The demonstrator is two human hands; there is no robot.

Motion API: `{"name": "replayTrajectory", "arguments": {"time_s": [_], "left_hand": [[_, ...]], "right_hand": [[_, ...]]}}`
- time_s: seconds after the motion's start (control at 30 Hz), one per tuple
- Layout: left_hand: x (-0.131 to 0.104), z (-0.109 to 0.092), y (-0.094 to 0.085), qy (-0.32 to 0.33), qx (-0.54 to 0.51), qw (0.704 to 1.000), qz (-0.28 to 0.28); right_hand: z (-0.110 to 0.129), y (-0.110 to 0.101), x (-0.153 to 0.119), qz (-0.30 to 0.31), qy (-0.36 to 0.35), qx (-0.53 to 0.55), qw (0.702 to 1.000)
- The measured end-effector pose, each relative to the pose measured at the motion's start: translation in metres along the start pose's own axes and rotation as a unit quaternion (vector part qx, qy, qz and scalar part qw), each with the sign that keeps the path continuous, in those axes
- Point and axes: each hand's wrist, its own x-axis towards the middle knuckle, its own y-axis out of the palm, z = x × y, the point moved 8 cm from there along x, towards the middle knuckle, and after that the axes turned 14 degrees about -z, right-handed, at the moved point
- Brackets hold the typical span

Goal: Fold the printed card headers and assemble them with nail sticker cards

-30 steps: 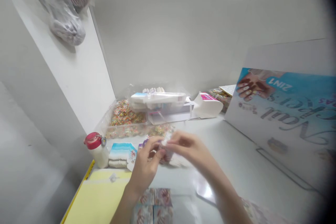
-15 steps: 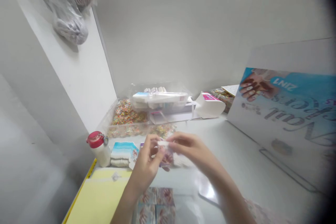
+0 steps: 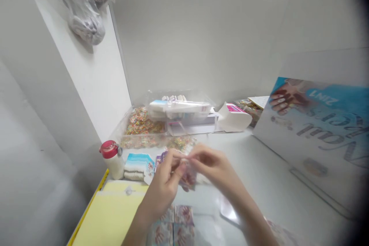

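Note:
My left hand point(image 3: 164, 184) is closed around a small clear packet point(image 3: 189, 177) with a printed picture of a hand with painted nails. It is held up above the table. My right hand point(image 3: 210, 164) pinches the packet's top edge, its thumb and forefinger meeting the left fingertips there. The pinched edge itself is mostly hidden by the fingers. Below the hands, several similar printed packets point(image 3: 183, 216) lie in neat rows on the table, partly covered by my left forearm.
To the left stand a red-capped bottle point(image 3: 112, 161), a stack of blue-and-white cards point(image 3: 138, 165) and a yellow sheet point(image 3: 115, 215). Behind are a clear tray of colourful bits point(image 3: 144, 121) and a white carton point(image 3: 234, 119). A large printed box point(image 3: 311, 138) stands at right.
The white strip that showed at the packet's top between my hands is now out of sight under my fingers. My right fingertips have closed in towards the left ones. The view has shifted slightly.

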Motion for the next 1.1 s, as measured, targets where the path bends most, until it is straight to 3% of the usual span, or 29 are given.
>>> {"name": "replayTrajectory", "arguments": {"time_s": [0.17, 0.27, 0.43, 0.57, 0.67, 0.8, 0.9, 1.0, 1.1], "left_hand": [[0.002, -0.002, -0.005, -0.012, -0.041, 0.999, -0.022], [0.002, 0.000, -0.006, 0.004, -0.009, 0.999, -0.039], [-0.007, 0.000, 0.008, 0.034, 0.049, 0.997, -0.039], [-0.020, -0.013, 0.034, 0.069, 0.152, 0.986, 0.014], [-0.029, -0.017, 0.056, 0.084, 0.255, 0.961, 0.069], [-0.055, -0.010, 0.066, 0.154, 0.325, 0.926, 0.118], [-0.093, 0.017, 0.050, 0.146, 0.369, 0.904, 0.157], [-0.140, 0.059, 0.017, 0.062, 0.460, 0.864, 0.194], [-0.181, 0.091, -0.015, -0.049, 0.540, 0.818, 0.190]], "right_hand": [[0.002, 0.006, -0.003, 0.078, 0.009, 0.004, 0.997], [0.002, 0.004, -0.004, 0.108, 0.014, -0.028, 0.994], [0.009, -0.014, -0.013, 0.146, 0.000, -0.070, 0.987], [0.005, -0.035, -0.029, 0.136, 0.053, -0.033, 0.989], [-0.008, -0.050, -0.049, 0.124, 0.111, -0.049, 0.985], [-0.030, -0.075, -0.091, 0.108, 0.168, -0.088, 0.976], [-0.054, -0.096, -0.135, 0.095, 0.232, -0.104, 0.963], [-0.080, -0.102, -0.183, 0.083, 0.311, -0.082, 0.943], [-0.094, -0.090, -0.220, 0.080, 0.358, -0.057, 0.929]]}}
